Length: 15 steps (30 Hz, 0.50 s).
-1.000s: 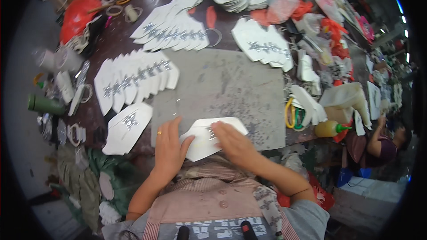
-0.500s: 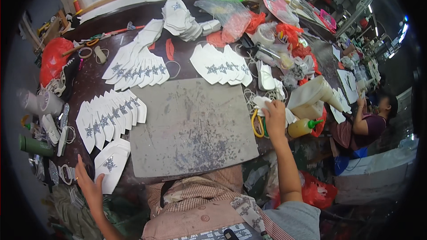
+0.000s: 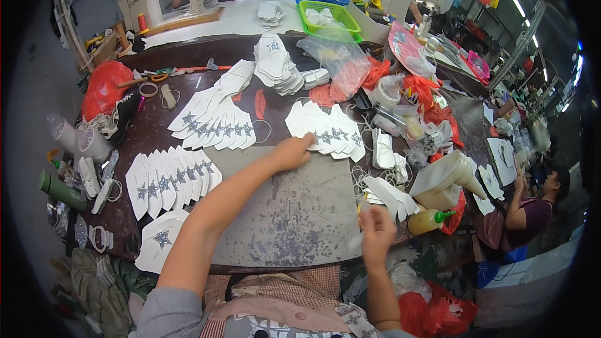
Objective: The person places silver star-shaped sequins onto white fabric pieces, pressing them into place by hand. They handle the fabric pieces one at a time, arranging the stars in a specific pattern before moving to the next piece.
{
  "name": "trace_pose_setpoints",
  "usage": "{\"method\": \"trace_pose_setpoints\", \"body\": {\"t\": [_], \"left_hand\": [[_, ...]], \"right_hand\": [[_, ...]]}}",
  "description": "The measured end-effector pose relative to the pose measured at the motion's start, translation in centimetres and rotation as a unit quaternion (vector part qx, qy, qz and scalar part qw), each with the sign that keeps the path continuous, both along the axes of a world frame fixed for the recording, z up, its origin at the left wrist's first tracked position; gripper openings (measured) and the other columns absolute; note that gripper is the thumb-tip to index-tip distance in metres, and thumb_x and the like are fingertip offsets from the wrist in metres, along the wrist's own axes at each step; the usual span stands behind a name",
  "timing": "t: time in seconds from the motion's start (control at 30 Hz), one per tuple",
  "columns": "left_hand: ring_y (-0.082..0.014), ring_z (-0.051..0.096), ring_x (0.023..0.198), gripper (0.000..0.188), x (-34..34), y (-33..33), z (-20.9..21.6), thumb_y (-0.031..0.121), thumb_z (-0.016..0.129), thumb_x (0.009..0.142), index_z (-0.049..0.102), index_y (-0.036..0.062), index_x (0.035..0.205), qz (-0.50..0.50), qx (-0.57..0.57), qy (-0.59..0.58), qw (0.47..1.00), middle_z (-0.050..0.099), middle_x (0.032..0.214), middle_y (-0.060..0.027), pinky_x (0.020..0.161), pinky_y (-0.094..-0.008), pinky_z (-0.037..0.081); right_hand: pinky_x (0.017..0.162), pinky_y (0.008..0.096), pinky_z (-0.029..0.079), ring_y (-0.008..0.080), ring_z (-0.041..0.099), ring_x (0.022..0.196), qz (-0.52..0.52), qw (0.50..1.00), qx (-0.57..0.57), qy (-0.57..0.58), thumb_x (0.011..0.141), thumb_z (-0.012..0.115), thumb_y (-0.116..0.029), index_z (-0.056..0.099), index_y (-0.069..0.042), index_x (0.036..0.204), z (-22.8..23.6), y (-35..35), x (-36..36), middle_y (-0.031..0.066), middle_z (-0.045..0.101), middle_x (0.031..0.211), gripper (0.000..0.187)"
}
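My left hand (image 3: 293, 153) reaches over the grey board (image 3: 282, 213); its curled fingers pinch at the near left edge of a fan of white shoe panels (image 3: 313, 122) with silver glitter stars. My right hand (image 3: 377, 231), blurred, is over the board's right edge, its fingers curled. A smeared white piece (image 3: 355, 244) shows beside its fingers and seems held. Just beyond that hand lie stacked plain white pieces (image 3: 391, 197). More fanned star panels (image 3: 172, 178) lie left of the board, others (image 3: 213, 128) behind it. Partly behind my left arm rests a larger star panel (image 3: 161, 238).
A yellow glue bottle (image 3: 427, 221) with a green tip and a cream plastic container (image 3: 441, 184) stand at the right. Sneakers (image 3: 89, 178) and a green flask (image 3: 62, 191) are at the left edge. A green basket (image 3: 328, 19) sits at the back. Co-workers sit behind and at right.
My left hand has moved from the lower left across the board to the far fan of star panels. My right hand has drawn back toward me from the plain white pieces. The view has shifted upward.
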<state>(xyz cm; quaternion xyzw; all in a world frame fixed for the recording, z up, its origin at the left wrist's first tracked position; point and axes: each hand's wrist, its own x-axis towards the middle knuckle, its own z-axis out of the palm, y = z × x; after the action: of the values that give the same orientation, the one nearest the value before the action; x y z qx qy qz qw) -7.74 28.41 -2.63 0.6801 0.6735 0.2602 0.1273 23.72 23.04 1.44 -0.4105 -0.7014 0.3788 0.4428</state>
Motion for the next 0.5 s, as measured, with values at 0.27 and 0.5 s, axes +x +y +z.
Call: {"method": "trace_pose_setpoints", "body": {"t": [0.27, 0.5], "left_hand": [[-0.0208, 0.056, 0.061, 0.023, 4.2, -12.6, 10.4, 0.009, 0.064, 0.079, 0.067, 0.0092, 0.101, -0.01, 0.321, 0.232, 0.918, 0.055, 0.07, -0.0032, 0.055, -0.0363, 0.044], [-0.0237, 0.061, 0.087, 0.068, 13.5, -25.5, 2.3, 0.024, 0.07, 0.078, 0.052, 0.007, 0.14, -0.018, 0.069, 0.11, 0.991, 0.06, 0.101, -0.0103, 0.073, -0.0353, 0.05]], "right_hand": [[0.05, 0.0226, 0.045, 0.0094, 0.058, 0.059, 0.021, 0.936, -0.282, 0.21, 0.098, 0.063, -0.012, 0.062, 0.004, 0.108, -4.7, -0.9, -1.8, 0.0066, 0.066, 0.077, 0.019], [0.061, 0.0211, 0.046, 0.0076, 0.06, 0.067, 0.124, 0.949, -0.267, 0.109, 0.097, 0.066, -0.012, 0.067, 0.003, 0.098, -4.4, -1.0, -3.2, 0.0042, 0.068, 0.08, 0.015]]}}
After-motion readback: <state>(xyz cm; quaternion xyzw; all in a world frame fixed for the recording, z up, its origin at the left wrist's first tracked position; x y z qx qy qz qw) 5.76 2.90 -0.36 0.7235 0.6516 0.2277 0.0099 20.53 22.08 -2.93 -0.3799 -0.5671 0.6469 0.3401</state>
